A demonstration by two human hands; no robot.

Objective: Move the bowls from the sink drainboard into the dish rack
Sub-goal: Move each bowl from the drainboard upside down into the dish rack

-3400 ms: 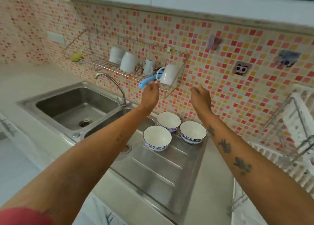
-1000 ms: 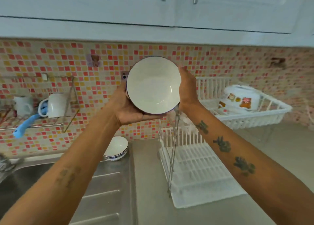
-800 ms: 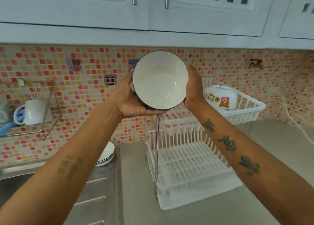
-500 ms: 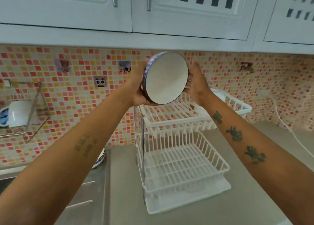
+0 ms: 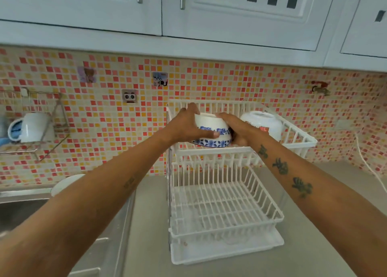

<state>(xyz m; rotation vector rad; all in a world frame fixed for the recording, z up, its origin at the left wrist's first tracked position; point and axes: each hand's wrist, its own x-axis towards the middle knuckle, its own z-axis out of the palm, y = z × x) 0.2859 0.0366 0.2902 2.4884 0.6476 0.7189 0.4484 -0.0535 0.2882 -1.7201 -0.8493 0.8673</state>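
Flipped! The bowl (image 5: pixel 211 130), mouth-out to the camera a moment ago, is now upside down over the dish rack (image 5: pixel 226 195) top tier. Left hand (image 5: pixel 184 126) wraps it at nine o'clock, right hand (image 5: pixel 236 130) at three, both closed on it. Another bowl (image 5: pixel 62 183) waits on the drainboard at eight o'clock; placement looks imminent.

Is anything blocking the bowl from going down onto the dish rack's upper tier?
Nothing visible does. Both hands, left hand and right hand, hold the blue-patterned bowl upside down over the left part of the upper tier; the white container sits to its right.
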